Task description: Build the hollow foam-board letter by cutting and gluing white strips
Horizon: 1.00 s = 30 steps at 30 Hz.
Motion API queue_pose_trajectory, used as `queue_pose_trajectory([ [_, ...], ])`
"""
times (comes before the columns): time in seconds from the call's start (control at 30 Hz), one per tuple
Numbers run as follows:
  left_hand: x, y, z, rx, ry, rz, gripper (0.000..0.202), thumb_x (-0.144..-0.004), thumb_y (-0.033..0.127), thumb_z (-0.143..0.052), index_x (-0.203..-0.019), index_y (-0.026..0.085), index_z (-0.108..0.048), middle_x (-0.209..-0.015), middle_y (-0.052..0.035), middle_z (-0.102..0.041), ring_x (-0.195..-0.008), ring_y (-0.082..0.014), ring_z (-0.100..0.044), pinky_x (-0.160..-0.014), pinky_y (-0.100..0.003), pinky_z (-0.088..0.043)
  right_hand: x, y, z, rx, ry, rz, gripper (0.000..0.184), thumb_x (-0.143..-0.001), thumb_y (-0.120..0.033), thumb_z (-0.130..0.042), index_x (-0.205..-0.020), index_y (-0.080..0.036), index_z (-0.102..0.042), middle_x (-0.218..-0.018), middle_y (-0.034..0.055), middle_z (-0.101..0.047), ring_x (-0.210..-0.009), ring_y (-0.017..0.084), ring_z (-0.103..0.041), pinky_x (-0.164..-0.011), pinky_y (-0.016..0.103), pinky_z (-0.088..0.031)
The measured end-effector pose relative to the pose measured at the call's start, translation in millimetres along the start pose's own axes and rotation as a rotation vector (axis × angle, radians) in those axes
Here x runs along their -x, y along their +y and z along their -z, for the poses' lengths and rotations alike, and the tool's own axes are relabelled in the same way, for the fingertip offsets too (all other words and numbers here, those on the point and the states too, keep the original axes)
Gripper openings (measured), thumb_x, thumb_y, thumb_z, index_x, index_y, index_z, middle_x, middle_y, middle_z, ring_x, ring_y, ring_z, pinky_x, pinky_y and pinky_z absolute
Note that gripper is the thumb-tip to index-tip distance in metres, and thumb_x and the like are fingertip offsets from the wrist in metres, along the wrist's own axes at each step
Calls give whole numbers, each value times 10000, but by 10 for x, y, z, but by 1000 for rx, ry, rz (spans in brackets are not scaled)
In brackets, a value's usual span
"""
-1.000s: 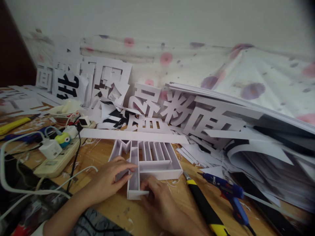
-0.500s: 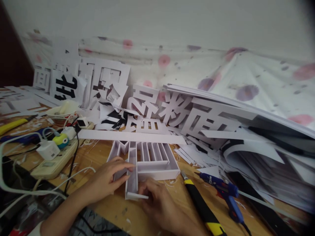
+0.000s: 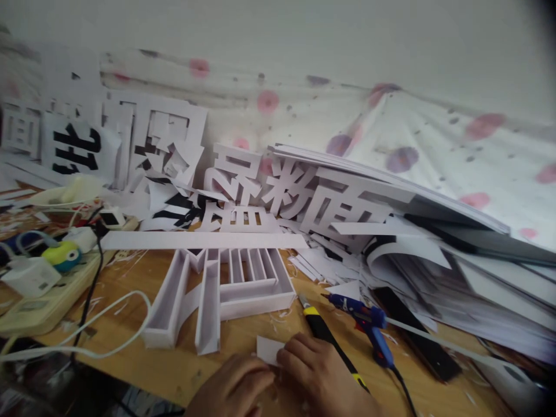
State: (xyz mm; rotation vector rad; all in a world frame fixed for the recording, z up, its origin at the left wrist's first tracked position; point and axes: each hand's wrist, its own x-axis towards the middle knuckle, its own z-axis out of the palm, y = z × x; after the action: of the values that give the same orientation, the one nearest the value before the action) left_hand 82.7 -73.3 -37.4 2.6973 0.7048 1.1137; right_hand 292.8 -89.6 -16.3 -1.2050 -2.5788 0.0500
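My right hand [image 3: 319,370] is closed at the table's front, its fingers over a small white board strip [image 3: 266,348] whose end sticks out to the left. Beside it, my left hand [image 3: 234,385] has its fingers curled together, and what they hold is hidden. Just beyond both hands stands a white hollow letter form [image 3: 256,307], built of thin upright walls with narrow compartments. Right of my right hand lies a black and yellow utility knife [image 3: 328,333]. A blue glue gun [image 3: 367,318] rests farther right.
A long white strip [image 3: 204,240] lies behind the letter form. Cut-out characters [image 3: 238,168] and stacked boards [image 3: 391,179] lean at the back. A power strip [image 3: 56,301] with chargers and cables occupies the left. A black flat object [image 3: 417,333] lies at right.
Both hands have left the letter form and come toward the table's front edge, the small strip now under my right hand. The view has shifted right.
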Motion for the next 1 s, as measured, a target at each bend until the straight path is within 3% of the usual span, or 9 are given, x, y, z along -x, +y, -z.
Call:
queue_pose_trajectory([
  [0.13,62,-32,-107,54,-72,207,472,-696,66,-571,-1117,252,-468,-1109,-45,-643,-1020,-203,-630,-848,-288,-547,62,33,112,-101,-121,-115,81,-749,-146,-590,-805,-197,-563,-818,6,-646,-746,169,-571,-651,264,-445],
  [0.27,30,-65,-108,165,-147,325,481,-679,1,-487,-1067,281,-440,-1185,-40,-581,-1121,-210,-561,-929,-375,-499,222,179,122,-35,36,-340,190,-844,-89,-452,-931,-198,-581,-899,42,-661,-845,187,-612,-744,310,-481],
  [0.37,6,-91,-185,164,-166,403,559,-682,18,-514,-1157,285,-391,-1218,-63,-560,-1158,-242,-531,-954,-448,-472,457,366,21,72,193,-525,218,-825,-212,-557,-1043,-203,-571,-1071,95,-636,-1023,249,-592,-868,405,-476],
  [0.53,-95,-88,-377,78,-139,389,671,-663,136,-684,-1243,231,-359,-1180,-127,-594,-1131,-337,-547,-931,-571,-458,681,473,-115,36,133,-734,427,-733,-353,-645,-1116,-189,-553,-1052,106,-642,-963,268,-633,-795,408,-529],
  [0.63,-185,-91,-337,122,-175,343,621,-681,33,-575,-1237,242,-395,-1204,-111,-604,-1145,-297,-556,-952,-540,-469,655,434,-58,-16,80,-756,471,-730,-319,-620,-1162,-152,-539,-1045,122,-650,-970,265,-632,-818,410,-516],
  [0.77,-221,-110,-156,200,-301,209,789,-621,-55,-394,-1328,293,-349,-1367,-67,-508,-1254,-240,-477,-994,-467,-456,673,465,137,-136,74,-741,329,-758,-238,-512,-1071,-201,-605,-958,80,-695,-861,233,-665,-746,364,-533],
  [0.83,-191,-111,-107,174,-223,232,765,-623,-55,-355,-1316,270,-354,-1371,-87,-501,-1267,-241,-462,-991,-474,-452,746,499,219,-200,101,-731,291,-807,-243,-443,-1029,-229,-631,-924,67,-719,-813,226,-684,-702,346,-548],
  [0.93,-106,-103,-102,137,-54,267,529,-716,-24,-365,-1164,247,-438,-1222,-103,-602,-1173,-219,-551,-926,-407,-516,859,460,243,-225,132,-708,316,-870,-278,-398,-1092,-236,-620,-912,64,-735,-768,221,-699,-638,313,-567],
  [1.0,-43,-99,-120,115,-56,216,359,-772,40,-444,-1061,250,-482,-1128,-89,-639,-1091,-214,-603,-866,-353,-552,874,341,187,-225,125,-675,330,-879,-288,-436,-1178,-241,-569,-997,64,-721,-828,216,-696,-668,292,-569],
])
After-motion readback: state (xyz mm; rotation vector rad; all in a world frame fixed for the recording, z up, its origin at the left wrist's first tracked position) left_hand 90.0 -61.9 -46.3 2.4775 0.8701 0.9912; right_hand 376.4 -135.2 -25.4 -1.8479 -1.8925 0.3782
